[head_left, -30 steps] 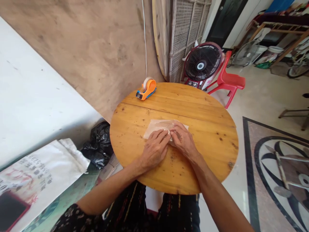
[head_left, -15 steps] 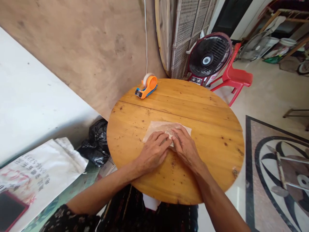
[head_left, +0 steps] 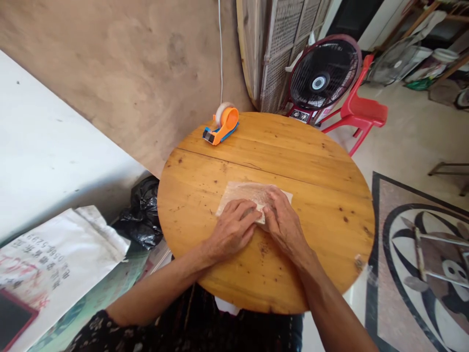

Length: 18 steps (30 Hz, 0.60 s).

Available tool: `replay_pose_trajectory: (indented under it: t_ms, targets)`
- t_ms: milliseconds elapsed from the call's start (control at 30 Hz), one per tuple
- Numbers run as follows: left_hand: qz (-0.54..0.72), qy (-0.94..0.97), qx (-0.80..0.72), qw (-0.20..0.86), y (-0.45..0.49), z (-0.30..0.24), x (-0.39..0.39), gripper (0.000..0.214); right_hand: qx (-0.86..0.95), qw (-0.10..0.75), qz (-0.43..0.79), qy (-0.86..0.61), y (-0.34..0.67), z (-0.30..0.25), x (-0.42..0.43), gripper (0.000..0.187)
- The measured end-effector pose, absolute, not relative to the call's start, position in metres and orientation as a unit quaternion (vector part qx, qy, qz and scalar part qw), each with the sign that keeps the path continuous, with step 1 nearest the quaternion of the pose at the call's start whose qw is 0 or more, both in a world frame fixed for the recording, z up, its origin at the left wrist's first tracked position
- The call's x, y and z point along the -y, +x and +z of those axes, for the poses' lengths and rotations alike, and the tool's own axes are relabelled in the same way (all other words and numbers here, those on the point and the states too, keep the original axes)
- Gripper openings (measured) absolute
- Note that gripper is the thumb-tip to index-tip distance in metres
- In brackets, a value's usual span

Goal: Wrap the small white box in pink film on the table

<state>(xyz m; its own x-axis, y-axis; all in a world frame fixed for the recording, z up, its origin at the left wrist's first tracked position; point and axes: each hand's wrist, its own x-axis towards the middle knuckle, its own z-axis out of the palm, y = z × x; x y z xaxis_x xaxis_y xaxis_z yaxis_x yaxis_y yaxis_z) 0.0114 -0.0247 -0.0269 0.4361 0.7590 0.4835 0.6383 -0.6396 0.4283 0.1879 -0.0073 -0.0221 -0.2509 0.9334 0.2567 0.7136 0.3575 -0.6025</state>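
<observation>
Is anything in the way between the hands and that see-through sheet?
No, nothing that I can see: the left hand and the right hand both touch the sheet. The tape dispenser stands apart, near the table's far edge.

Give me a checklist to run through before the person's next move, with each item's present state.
1. Translucent sheet lying on the round wooden table: ok.
2. Left hand's grip at the sheet: ok, fingers on its near part.
3. Right hand's grip at the sheet: ok, fingers beside the left's.
4. Clear view of the sheet's near edge: not ok, fingers cover much of it.
5. Anything enclosed beneath the fingers: cannot tell.
6. Orange tape dispenser apart from both hands: ok, near the table's far edge.
</observation>
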Motion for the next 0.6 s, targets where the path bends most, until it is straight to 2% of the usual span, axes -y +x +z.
replay_pose_trajectory:
  t_ms: [233,400,600]
  targets:
    - [0.327,0.838,-0.423,0.110,0.0114,-0.0247,0.0252,0.025,0.779,0.333,0.160,-0.507,0.1881,-0.0228,0.0066,0.022]
    - [0.337,0.833,-0.420,0.125,0.0096,-0.0260,0.0234,0.030,0.788,0.341,0.132,-0.495,0.1905,-0.0233,0.0073,0.020]
    - [0.388,0.795,-0.420,0.205,0.0030,-0.0264,0.0210,0.040,0.808,0.330,0.150,-0.464,0.1910,-0.0194,0.0075,0.023]
